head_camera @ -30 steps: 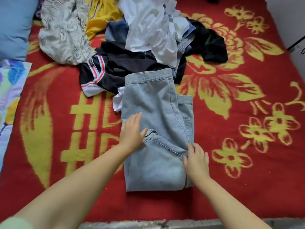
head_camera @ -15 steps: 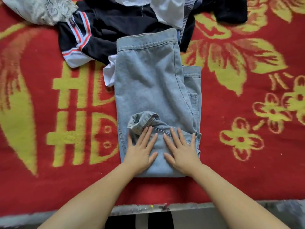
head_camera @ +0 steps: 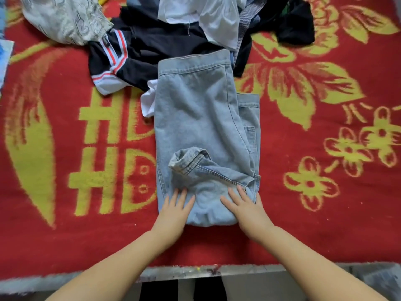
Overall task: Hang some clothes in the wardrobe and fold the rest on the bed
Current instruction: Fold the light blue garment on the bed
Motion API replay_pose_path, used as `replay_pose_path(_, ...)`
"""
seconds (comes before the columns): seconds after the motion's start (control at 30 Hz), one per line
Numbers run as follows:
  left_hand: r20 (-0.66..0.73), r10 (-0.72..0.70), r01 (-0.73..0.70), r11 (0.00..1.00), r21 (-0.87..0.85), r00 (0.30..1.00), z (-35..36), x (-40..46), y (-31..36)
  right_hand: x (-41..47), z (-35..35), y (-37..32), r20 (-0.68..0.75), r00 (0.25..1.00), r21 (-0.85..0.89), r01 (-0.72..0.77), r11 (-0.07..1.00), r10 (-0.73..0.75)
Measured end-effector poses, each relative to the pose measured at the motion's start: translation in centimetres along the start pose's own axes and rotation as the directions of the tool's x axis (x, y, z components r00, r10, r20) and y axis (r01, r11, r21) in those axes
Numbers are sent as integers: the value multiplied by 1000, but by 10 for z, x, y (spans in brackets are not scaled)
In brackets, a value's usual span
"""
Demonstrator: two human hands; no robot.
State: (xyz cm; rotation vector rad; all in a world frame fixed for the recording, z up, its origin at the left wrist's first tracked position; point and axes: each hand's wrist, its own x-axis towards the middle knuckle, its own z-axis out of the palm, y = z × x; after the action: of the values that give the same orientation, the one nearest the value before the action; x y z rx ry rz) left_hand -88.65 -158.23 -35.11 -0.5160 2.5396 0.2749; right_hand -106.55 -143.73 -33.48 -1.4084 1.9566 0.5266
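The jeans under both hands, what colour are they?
Light, faded blue denim: the jeans show plainly in the head view, the only one.

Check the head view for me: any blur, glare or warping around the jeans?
Head view: soft, even light, no glare; the jeans and both hands, left hand and right hand, read clearly; the wide-angle lens bows the red blanket toward the edges, where detail softens.

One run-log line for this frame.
step: folding jeans on bed | left hand: flat on near edge | right hand: flat on near edge | pile of clothes: unfolded behind
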Motion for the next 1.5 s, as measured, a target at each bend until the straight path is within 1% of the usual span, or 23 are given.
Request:
replay_pose_path(0.1, 329, 90, -41, 988, -152, 940, -24, -6, -12, -14, -34, 2, 124, 986, 118, 101, 988, -116)
replay_pose_path(0.2, 584, 206, 4, 941, -337, 785, -64, -18, -23, -34, -68, -2, 376, 891, 301, 141, 943, -254)
replay_pose_path(0.3, 742, 279, 41, 924, -381, 609, -99, -28, -35, -46, -95, -6, 554, 764, 364, 135, 922, -330)
replay_pose_path(0.33, 776, 290, 111, 902, -417, 560, -110, -28, -39, -46, -104, -3, 600, 721, 411, 94, 907, -347)
replay_pose_path(0.4, 794, 268, 283, 832, -476, 546, -132, -19, -51, -38, -123, 7, 623, 680, 539, -14, 842, -388)
replay_pose_path(0.43, 777, 241, 327, 805, -495, 582, -144, -7, -60, -30, -135, 16, 588, 705, 598, -51, 800, -396)
replay_pose_path(0.5, 689, 162, 333, 783, -525, 707, -167, 32, -84, -8, -157, 39, 445, 831, 680, -72, 730, -333)
replay_pose_path(0.57, 542, 39, 319, 773, -548, 839, -188, 76, -106, 19, -172, 60, 235, 957, 726, -58, 685, -169)
replay_pose_path(0.6, 452, -29, 304, 778, -550, 891, -194, 98, -114, 34, -177, 67, 125, 991, 737, -55, 674, -56)
replay_pose_path(0.63, 344, -98, 280, 799, -532, 934, -195, 116, -117, 49, -180, 72, 10, 997, 732, -55, 679, 70)
replay_pose_path(0.7, 52, -241, 240, 875, -421, 969, -180, 139, -112, 75, -175, 70, -183, 935, 718, -83, 691, 303)
replay_pose_path(0.77, -192, -300, 232, 922, -309, 934, -152, 146, -92, 95, -158, 58, -252, 861, 706, -148, 693, 441)
replay_pose_path(0.8, -233, -281, 216, 939, -268, 931, -136, 145, -77, 101, -148, 46, -288, 835, 649, -189, 737, 468)
replay_pose_path(0.9, -221, -235, 181, 954, -240, 946, -85, 134, -36, 114, -114, 3, -421, 851, 349, -167, 922, 314)
replay_pose_path(0.93, -233, -253, 192, 948, -255, 939, -69, 132, -31, 119, -102, -5, -423, 868, 273, -152, 950, 260)
replay_pose_path(1.0, -268, -330, 236, 914, -329, 905, -45, 129, -39, 126, -79, 2, -395, 877, 212, -203, 956, 274)
replay_pose_path(1.1, -203, -478, 358, 825, -437, 854, -28, 128, -72, 121, -52, 48, -293, 833, 340, -369, 865, 470)
replay_pose_path(1.2, -139, -510, 384, 776, -500, 849, -27, 121, -93, 95, -38, 84, -147, 786, 541, -444, 714, 601)
replay_pose_path(1.23, -156, -532, 371, 743, -556, 832, -31, 119, -96, 84, -39, 88, -191, 775, 571, -411, 710, 603)
replay_pose_path(1.3, -190, -648, 366, 620, -694, 737, -38, 114, -96, 72, -44, 82, -359, 715, 612, -305, 730, 600)
replay_pose_path(1.37, -137, -758, 418, 490, -765, 638, -42, 112, -93, 70, -51, 62, -344, 689, 703, -261, 661, 638)
replay_pose_path(1.43, -69, -757, 474, 474, -742, 650, -39, 111, -89, 74, -48, 46, -204, 726, 754, -312, 578, 657)
replay_pose_path(1.5, -66, -722, 493, 534, -687, 689, -35, 111, -89, 76, -39, 46, -135, 731, 681, -422, 598, 669)
